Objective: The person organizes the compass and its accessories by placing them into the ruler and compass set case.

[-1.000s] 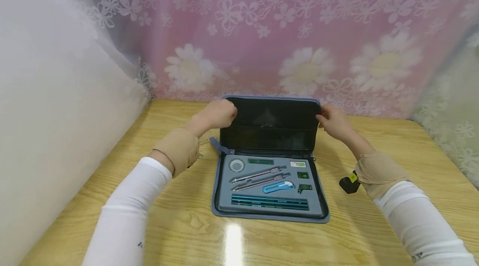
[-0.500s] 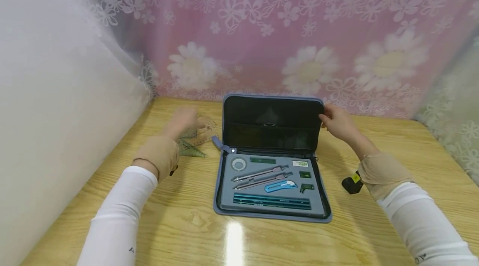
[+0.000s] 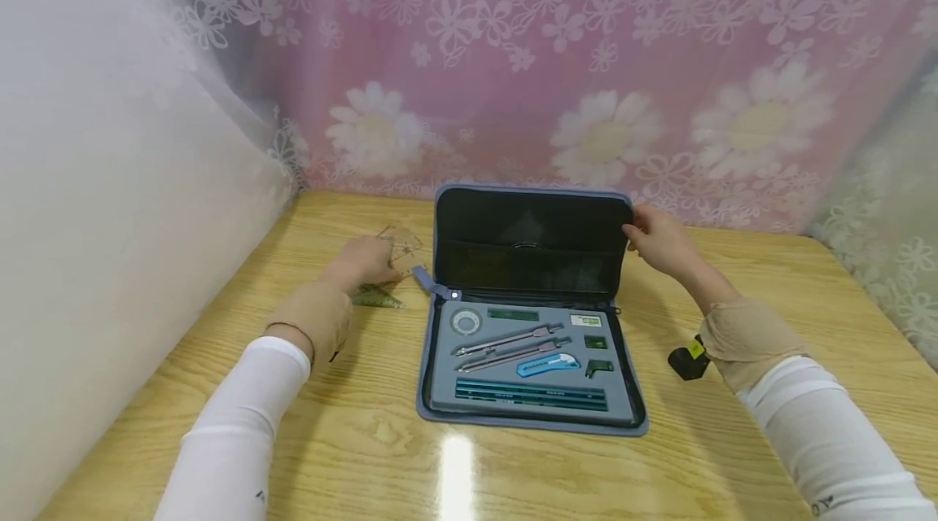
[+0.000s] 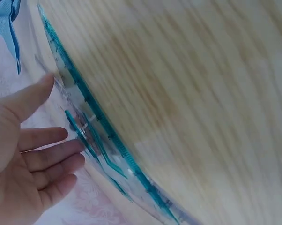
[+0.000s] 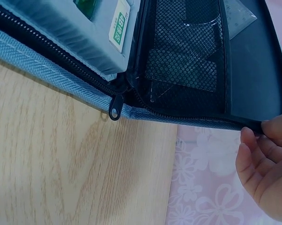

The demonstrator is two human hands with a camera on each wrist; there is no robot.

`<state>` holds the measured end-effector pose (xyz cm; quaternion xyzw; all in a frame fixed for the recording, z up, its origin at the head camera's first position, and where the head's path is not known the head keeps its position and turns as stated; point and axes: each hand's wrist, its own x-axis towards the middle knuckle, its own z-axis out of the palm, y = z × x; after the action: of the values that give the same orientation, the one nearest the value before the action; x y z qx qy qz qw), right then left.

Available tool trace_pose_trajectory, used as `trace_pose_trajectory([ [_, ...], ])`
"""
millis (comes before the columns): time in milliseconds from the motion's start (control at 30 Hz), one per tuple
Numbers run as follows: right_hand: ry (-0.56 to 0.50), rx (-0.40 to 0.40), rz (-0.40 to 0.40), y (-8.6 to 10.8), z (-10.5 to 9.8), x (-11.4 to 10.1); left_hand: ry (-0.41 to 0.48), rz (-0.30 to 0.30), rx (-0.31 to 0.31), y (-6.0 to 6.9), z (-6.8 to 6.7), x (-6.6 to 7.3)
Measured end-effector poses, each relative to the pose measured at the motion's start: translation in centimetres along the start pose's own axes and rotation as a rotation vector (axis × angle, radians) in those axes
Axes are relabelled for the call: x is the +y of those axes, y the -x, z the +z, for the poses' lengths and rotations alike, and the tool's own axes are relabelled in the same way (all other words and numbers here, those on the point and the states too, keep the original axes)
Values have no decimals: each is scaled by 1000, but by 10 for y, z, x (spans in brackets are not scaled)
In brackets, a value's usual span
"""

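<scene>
The zip case (image 3: pixel 432 358) lies with its lid (image 3: pixel 528 216) raised. My right hand (image 3: pixel 663 242) pinches the lid's right edge; in the right wrist view the hand (image 5: pixel 267 164) has thumb and fingertips on the zip border (image 5: pixel 202 123). Left of the case, my left hand (image 3: pixel 362 260) is over clear and green drawing rulers (image 3: pixel 377 297). In the left wrist view the hand (image 4: pixel 38 150) has relaxed, spread fingers beside the green-edged triangle ruler (image 4: pixel 103 122), its fingertips near or touching it. The case's grey tray holds pencils (image 3: pixel 531 395), two compasses (image 3: pixel 506 346) and a blue cutter (image 3: pixel 548 365).
A black and yellow object (image 3: pixel 689 360) stands right of the case near my right wrist. A blue strap (image 3: pixel 432 283) sticks out at the case's left side. Behind the wooden table (image 3: pixel 352 440) hangs a pink floral curtain (image 3: pixel 476 81).
My left hand has let go of the lid's upper left corner and moved left and down to the rulers. The right hand keeps its grip on the lid.
</scene>
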<state>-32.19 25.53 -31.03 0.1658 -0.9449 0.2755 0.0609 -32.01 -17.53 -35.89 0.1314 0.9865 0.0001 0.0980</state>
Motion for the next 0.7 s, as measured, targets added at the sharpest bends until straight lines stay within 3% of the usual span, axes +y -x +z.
trace_pose_trajectory([
  [100, -3, 2, -1, 1, 0, -1, -2, -9, 6, -1, -1, 2],
  [333, 2, 4, -8, 2, 0, 0, 93, -7, -29, 0, 2, 0],
  [567, 0, 17, -20, 2, 2, 0, 17, -13, 16, -2, 6, 2],
  [700, 2, 34, -29, 2, 2, 0, 24, -45, 39, -5, 7, 4],
])
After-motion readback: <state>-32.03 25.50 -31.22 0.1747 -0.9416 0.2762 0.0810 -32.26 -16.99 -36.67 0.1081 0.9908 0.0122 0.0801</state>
